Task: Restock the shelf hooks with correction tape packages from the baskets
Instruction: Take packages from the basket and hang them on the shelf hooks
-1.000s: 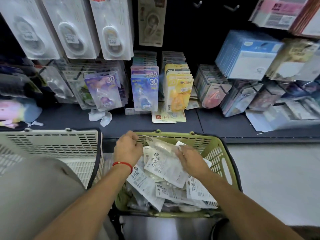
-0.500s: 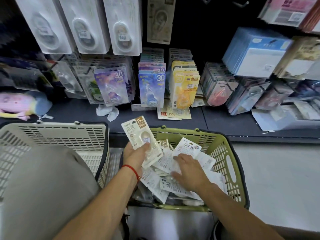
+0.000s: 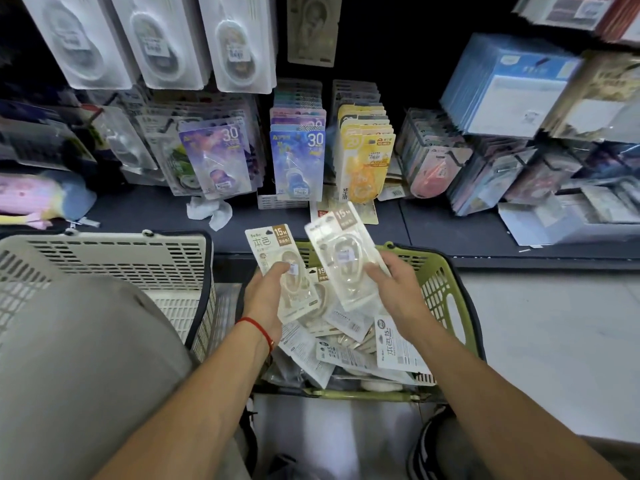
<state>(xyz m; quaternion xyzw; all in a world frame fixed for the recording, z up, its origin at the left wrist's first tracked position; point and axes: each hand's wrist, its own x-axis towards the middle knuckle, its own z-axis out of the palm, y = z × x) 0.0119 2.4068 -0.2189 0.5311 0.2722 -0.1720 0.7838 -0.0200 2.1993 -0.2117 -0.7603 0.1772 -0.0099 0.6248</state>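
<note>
While the left hand [image 3: 266, 299] gripped one correction tape package [image 3: 280, 268], the right hand [image 3: 398, 289] held another package [image 3: 341, 258] at its two o'clock, both above the green basket [image 3: 446, 289].

Above the green basket [image 3: 446, 289] both hands hold packages, so the way down into it is partly blocked: the left hand [image 3: 266, 299] and its package [image 3: 280, 268] cover the near-left part, the right hand [image 3: 398, 289] and its package [image 3: 341, 258] the middle. The loose packages [image 3: 349, 355] at the basket's near side lie uncovered. Ahead, the dark shelf ledge [image 3: 433, 223] is bare to the right of the yellow hanging packs [image 3: 367, 161]. A crumpled tissue [image 3: 211, 211] lies left on it. The white basket [image 3: 114, 258] stands open at left.
</note>
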